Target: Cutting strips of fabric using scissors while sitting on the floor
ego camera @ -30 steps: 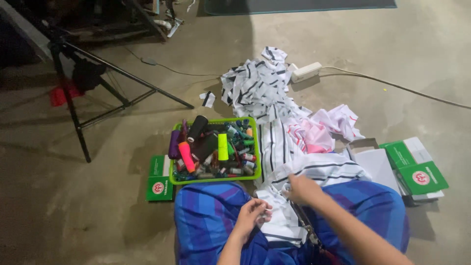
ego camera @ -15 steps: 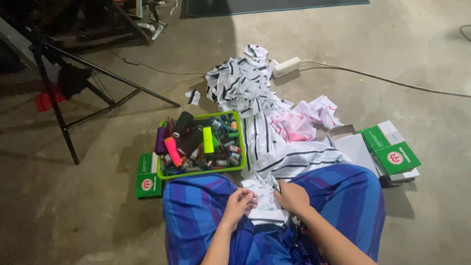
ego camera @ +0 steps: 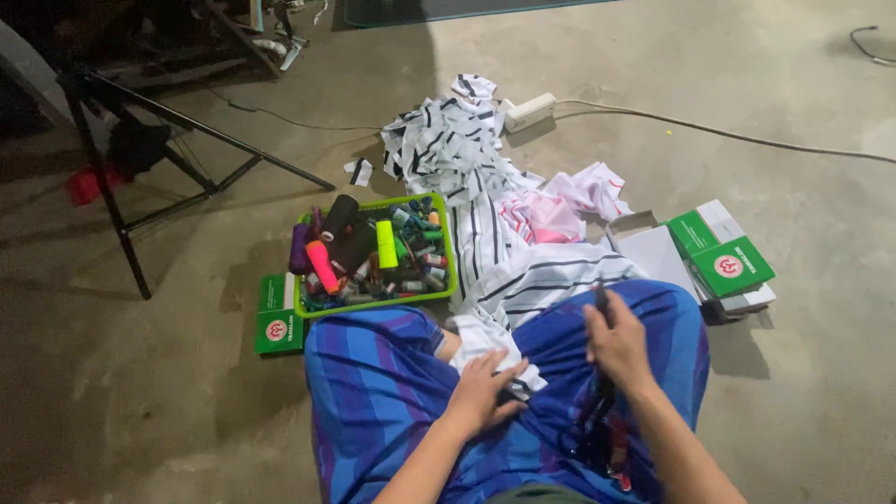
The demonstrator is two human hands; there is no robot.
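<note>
Head view: seated on the concrete floor (ego camera: 140, 392), a person's left hand (ego camera: 481, 392) presses striped white fabric (ego camera: 523, 289) on the lap, fingers spread; right hand (ego camera: 616, 341) pinches a dark, slender tool. Stitching or trimming appears underway, calling for steady cloth.

At the bottom centre of the frame, the left hand (ego camera: 483, 387) is pressing white striped cloth (ego camera: 523, 289) onto the blue-clad lap while the right hand (ego camera: 618, 343) is gripping a dark slim tool (ego camera: 602, 301), a green basket of thread spools (ego camera: 373, 252) sitting left of centre.
</note>
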